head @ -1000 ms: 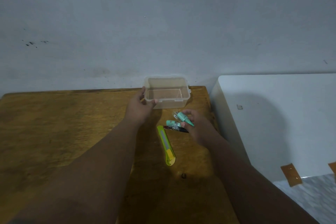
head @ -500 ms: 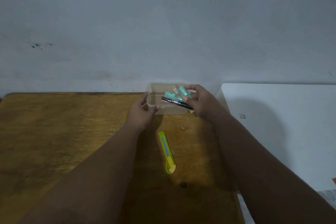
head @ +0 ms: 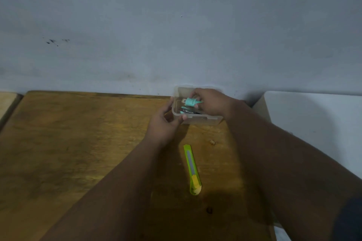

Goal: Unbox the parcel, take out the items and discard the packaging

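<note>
Box (head: 203, 121) one, tubes (head: 191, 101) two, cutter (head: 193, 170) one.

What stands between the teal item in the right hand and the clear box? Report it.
Nothing visible does. The right hand holds the teal item over the open, lidless clear box. The left hand grips the box's near left corner, off the path. The items inside lie low.
</note>
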